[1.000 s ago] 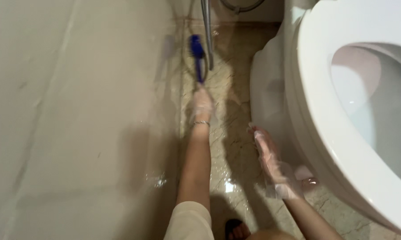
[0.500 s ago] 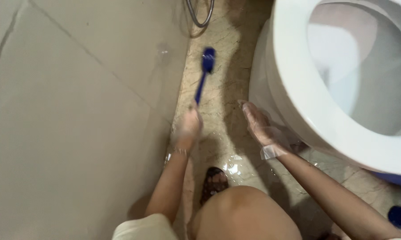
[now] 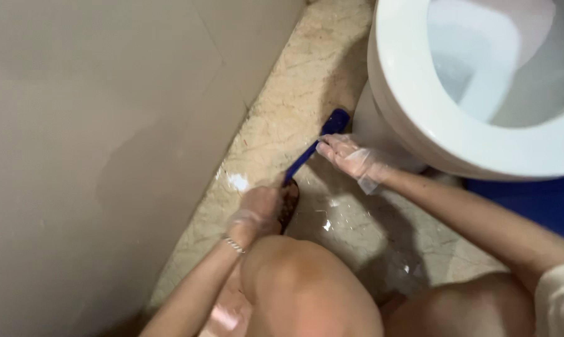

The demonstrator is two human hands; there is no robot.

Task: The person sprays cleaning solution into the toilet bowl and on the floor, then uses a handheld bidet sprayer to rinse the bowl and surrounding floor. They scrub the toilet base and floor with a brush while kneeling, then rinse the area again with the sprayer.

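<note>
Since half a second ago, the blue plastic long-handled brush (image 3: 313, 150) has swung from the beige wall (image 3: 94, 125) toward the white ceramic toilet (image 3: 419, 118), its head now at the base. Scrubbing there works best with short firm strokes on the wet marble floor (image 3: 282, 118). The gloved left hand (image 3: 257, 209) seems closed on the handle's end; the gloved right hand (image 3: 351, 156) pinches mid-handle.

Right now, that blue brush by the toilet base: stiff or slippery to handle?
Probably stiff: the blue brush keeps a straight handle between the left hand and right hand. Likely light, being slim. Possibly slippery: both hands wear thin clear gloves and the marble floor shines wet.
</note>
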